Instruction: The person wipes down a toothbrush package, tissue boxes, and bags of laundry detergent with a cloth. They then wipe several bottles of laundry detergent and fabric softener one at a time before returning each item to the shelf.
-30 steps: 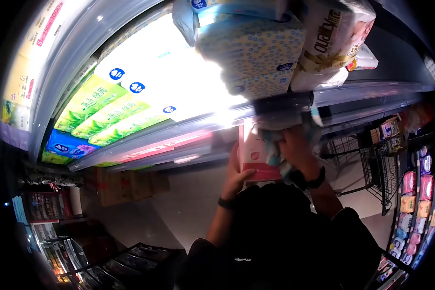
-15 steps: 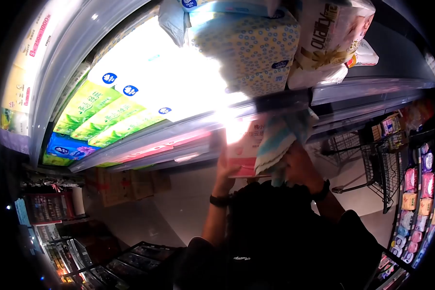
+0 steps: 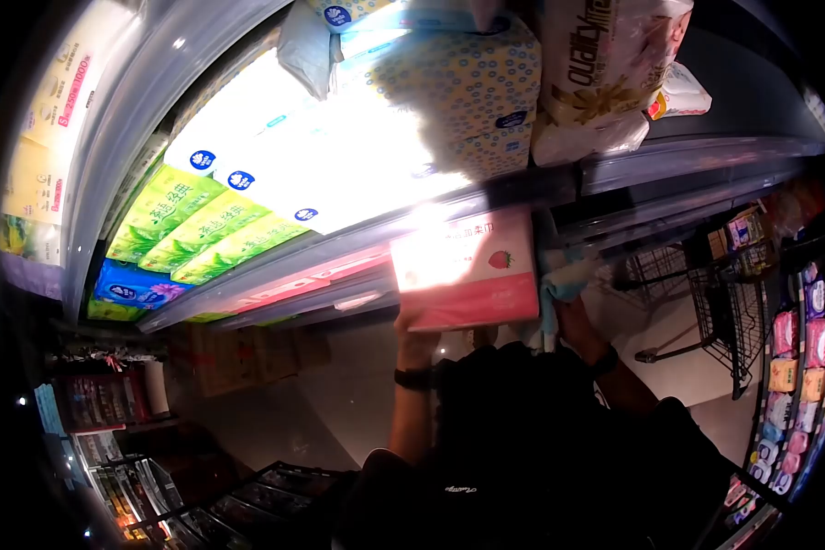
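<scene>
The person holds a pink strawberry-print pack point(image 3: 467, 270) raised to the lit shelf edge point(image 3: 522, 188), not yet set on a shelf. Left hand point(image 3: 415, 323) grips its lower left corner, fingers closed. Right hand point(image 3: 568, 307) clutches a light-blue cloth point(image 3: 559, 284) beside the pack's right end. Placement appears still outstanding.

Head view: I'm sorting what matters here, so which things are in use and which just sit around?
In use:
left hand
pink strawberry pack
right hand
blue cloth

Just there:
green packs
dotted tissue bundle
shopping cart
shelf edge
</scene>
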